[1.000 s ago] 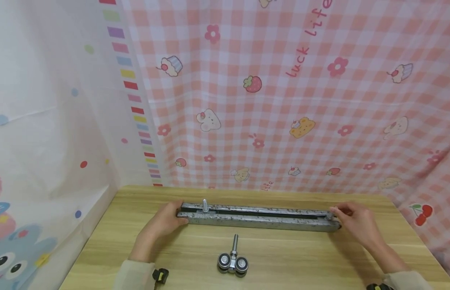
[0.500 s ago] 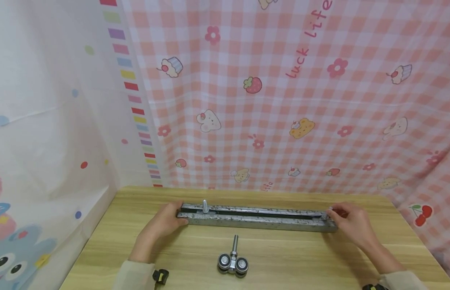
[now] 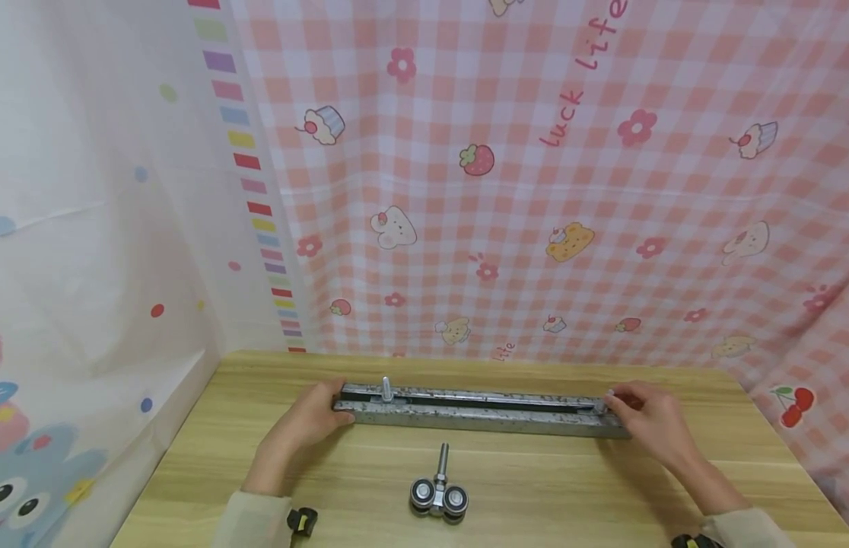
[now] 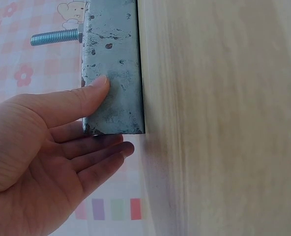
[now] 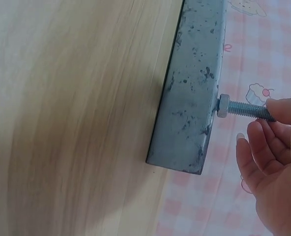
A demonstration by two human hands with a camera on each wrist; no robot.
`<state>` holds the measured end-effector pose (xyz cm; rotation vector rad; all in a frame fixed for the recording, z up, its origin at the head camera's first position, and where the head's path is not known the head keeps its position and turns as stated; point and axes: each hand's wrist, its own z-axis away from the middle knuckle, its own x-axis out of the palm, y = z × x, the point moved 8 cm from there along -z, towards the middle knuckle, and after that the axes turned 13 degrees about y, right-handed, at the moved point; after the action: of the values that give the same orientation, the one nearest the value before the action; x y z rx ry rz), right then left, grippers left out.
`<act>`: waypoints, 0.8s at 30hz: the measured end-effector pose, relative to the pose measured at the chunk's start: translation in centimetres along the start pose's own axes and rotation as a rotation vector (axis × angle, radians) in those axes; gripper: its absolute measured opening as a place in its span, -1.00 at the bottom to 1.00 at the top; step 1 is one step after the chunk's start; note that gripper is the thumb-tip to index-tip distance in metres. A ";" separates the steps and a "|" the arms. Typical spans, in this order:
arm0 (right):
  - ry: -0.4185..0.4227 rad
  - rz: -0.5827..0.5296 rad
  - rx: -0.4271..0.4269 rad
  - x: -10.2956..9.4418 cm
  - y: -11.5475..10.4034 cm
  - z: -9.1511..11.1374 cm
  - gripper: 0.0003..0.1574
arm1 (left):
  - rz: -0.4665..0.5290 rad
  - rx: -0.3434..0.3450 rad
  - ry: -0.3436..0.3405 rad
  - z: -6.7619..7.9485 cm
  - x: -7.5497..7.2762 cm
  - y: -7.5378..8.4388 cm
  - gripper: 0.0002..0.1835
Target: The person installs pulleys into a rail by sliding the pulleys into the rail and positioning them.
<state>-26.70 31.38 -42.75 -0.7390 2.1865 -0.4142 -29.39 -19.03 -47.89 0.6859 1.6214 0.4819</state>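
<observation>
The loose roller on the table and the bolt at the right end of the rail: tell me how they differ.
The roller lies apart from the rail, untouched; the right-end bolt sits in the rail, pinched by the right hand. The roller's wheels show in full; at the right-end bolt only thread and nut show. Both have a threaded steel stem.

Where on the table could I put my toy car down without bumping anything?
Bare wood lies on the table between the roller wheels and the right hand. There is also a patch left of the wheels, below the left hand. The strip behind the metal rail, by the checked cloth, is narrow. It is crowded at both rail ends, where the hands hold on.
</observation>
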 end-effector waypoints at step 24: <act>0.022 -0.105 -0.045 1.9 -2.4 0.1 -0.87 | -0.021 0.013 -0.010 0.1 -0.1 0.1 -0.33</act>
<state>-26.71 28.36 -42.71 -0.8804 2.1904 -0.4298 -29.28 -19.02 -47.74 0.6791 1.6222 0.4520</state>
